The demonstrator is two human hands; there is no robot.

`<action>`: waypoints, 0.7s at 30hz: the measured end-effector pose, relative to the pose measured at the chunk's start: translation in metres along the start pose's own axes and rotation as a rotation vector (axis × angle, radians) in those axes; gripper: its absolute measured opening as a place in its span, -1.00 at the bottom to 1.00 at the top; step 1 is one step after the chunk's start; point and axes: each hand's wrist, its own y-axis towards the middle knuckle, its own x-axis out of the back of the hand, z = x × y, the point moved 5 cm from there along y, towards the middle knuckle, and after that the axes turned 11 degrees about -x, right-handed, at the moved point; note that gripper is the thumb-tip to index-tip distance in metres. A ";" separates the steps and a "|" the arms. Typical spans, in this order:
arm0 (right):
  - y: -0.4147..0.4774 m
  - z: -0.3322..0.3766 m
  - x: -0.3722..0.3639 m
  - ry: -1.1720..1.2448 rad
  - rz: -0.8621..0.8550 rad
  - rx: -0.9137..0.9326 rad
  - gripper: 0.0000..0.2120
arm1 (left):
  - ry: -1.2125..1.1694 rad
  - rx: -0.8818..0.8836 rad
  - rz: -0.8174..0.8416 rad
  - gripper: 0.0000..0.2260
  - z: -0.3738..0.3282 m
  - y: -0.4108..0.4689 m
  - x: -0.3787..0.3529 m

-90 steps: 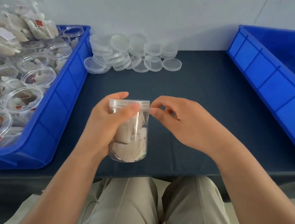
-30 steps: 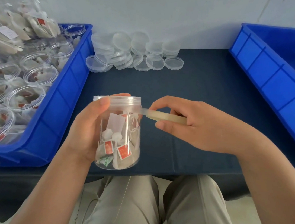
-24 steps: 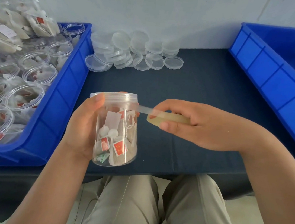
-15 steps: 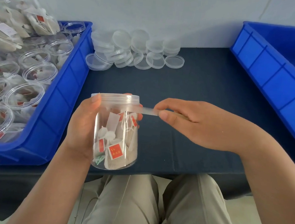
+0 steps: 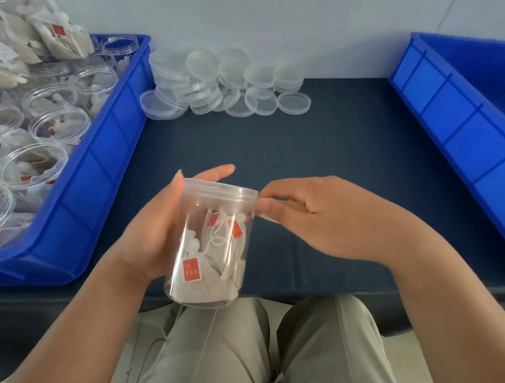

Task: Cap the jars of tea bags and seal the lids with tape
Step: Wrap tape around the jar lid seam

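A clear capped jar (image 5: 211, 249) of tea bags with red tags hangs upright over the table's front edge. My left hand (image 5: 159, 228) cups its left side, fingers reaching behind the lid (image 5: 220, 190). My right hand (image 5: 320, 218) holds a tape roll (image 5: 290, 206), mostly hidden in the fingers. Its thumb and forefinger pinch at the lid's right rim, where the tape meets it.
A blue bin (image 5: 104, 155) at the left holds several open jars (image 5: 35, 163) of tea bags and bagged tea bags. Loose clear lids (image 5: 225, 87) are heaped by the back wall. Another blue bin (image 5: 478, 135) stands at the right on the dark table (image 5: 328, 149).
The jar has turned in my left hand, showing different tags. My right hand has come in along the tape strip, from a hand's width away to the lid's rim.
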 end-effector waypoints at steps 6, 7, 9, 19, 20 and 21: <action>0.008 -0.001 -0.002 0.025 -0.002 -0.027 -0.69 | 0.101 -0.008 -0.145 -0.10 0.002 0.007 0.009; 0.008 -0.001 -0.002 0.061 0.037 -0.017 -0.69 | 0.077 -0.014 -0.166 -0.16 0.001 0.007 0.011; 0.007 -0.001 0.000 0.169 0.114 0.012 -0.70 | 0.089 -0.041 -0.177 -0.26 -0.001 0.006 0.012; 0.006 -0.010 0.007 0.089 0.104 -0.028 -0.72 | 0.254 -0.051 -0.190 -0.47 -0.004 0.001 0.016; 0.007 -0.009 0.005 0.088 0.111 -0.032 -0.70 | 0.178 -0.064 -0.157 -0.45 -0.002 -0.001 0.013; 0.008 -0.007 0.004 0.097 0.120 -0.030 -0.68 | 0.064 -0.067 -0.136 -0.45 0.000 -0.002 0.009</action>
